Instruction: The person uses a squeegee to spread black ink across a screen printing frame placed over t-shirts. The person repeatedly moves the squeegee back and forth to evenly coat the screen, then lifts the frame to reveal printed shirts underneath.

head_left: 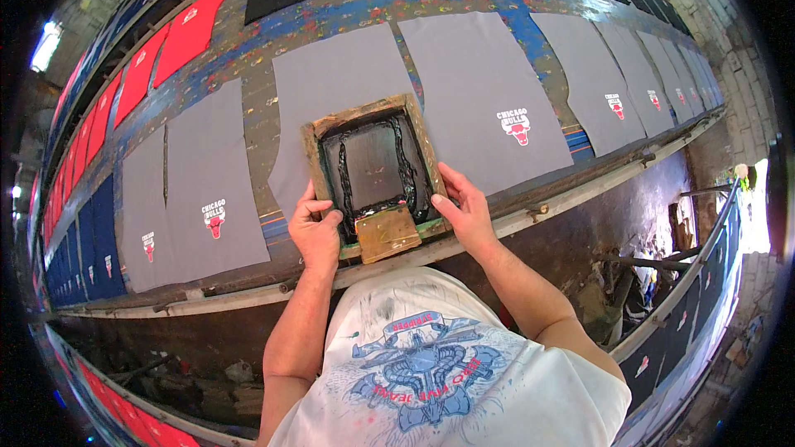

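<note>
Partly, the wooden frame (360, 115) hides the grey fabric panel (339, 70) below it.

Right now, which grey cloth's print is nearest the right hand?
The print just right of the wooden frame; others lie farther right or past the left hand.

The way lies free over the flat grey panel (468, 66) right of centre, while the wooden frame (424, 142) at the middle stands as an obstacle, its height hard to judge.
</note>
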Motion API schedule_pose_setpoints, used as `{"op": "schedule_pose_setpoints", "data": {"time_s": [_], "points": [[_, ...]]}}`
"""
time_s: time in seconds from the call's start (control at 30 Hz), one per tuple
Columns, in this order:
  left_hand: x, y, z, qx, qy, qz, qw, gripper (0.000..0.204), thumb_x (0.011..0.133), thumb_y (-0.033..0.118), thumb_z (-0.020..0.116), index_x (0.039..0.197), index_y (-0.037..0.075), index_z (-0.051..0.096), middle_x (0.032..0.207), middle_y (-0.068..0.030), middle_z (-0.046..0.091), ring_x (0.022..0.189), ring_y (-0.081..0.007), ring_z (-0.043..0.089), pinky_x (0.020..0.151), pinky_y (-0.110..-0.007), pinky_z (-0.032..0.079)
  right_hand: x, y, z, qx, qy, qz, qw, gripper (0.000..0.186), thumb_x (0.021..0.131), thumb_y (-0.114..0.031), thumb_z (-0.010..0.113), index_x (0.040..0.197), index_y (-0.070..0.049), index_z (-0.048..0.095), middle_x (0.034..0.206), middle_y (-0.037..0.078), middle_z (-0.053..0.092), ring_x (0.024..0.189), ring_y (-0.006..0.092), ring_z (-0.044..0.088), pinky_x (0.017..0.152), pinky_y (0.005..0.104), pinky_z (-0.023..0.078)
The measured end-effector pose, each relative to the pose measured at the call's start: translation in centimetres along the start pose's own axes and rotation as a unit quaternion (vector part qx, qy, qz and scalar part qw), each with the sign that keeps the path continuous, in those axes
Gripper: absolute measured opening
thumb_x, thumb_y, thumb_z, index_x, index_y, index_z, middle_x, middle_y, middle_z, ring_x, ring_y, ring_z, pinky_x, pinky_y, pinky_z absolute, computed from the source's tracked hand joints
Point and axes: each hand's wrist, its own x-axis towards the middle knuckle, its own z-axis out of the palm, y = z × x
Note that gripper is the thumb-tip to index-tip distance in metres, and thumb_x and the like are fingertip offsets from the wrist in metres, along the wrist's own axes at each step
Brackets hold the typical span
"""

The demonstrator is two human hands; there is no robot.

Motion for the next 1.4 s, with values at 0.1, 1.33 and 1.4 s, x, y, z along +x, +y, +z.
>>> {"op": "schedule_pose_setpoints", "data": {"time_s": [0.1, 1.33, 1.4], "points": [[0.1, -0.3, 0.0, -0.01, -0.002, -0.012, 1.0, 0.027, 0.078, -0.019, 0.076, 0.095, 0.002, 0.073, 0.172, -0.0268, 0.053, 0.138, -0.0206, 0.066, 0.11, -0.033, 0.051, -0.1, 0.0, -0.2, -0.001, -0.001, 0.006, 1.0, 0.069, 0.103, -0.009, 0.077, 0.165, 0.005, 0.051, 0.158, 0.02, 0.062, 0.144, 0.0257, 0.062, 0.125, 0.0397, 0.046], [0.7, -0.7, 0.1, 0.02, -0.031, -0.017, 0.999, 0.024, 0.08, -0.017, 0.075, 0.095, 0.002, 0.075, 0.172, -0.027, 0.05, 0.154, -0.0319, 0.057, 0.123, -0.039, 0.047, -1.6, -7.3, 5.6, -0.46, -0.186, -0.322, 0.806, 0.043, 0.086, 0.004, 0.077, 0.128, -0.007, 0.077, 0.123, 0.011, 0.078, 0.117, 0.0344, 0.07, 0.104, 0.048, 0.057], [0.8, -1.1, 0.1, 0.008, -0.034, -0.018, 0.999, 0.024, 0.079, -0.017, 0.075, 0.094, 0.002, 0.075, 0.172, -0.0274, 0.051, 0.155, -0.0329, 0.056, 0.124, -0.04, 0.047, -1.3, -7.3, 5.8, -0.46, -0.194, -0.31, 0.809, 0.042, 0.085, 0.004, 0.076, 0.126, -0.006, 0.078, 0.121, 0.012, 0.079, 0.118, 0.0348, 0.07, 0.105, 0.0477, 0.057]]}}
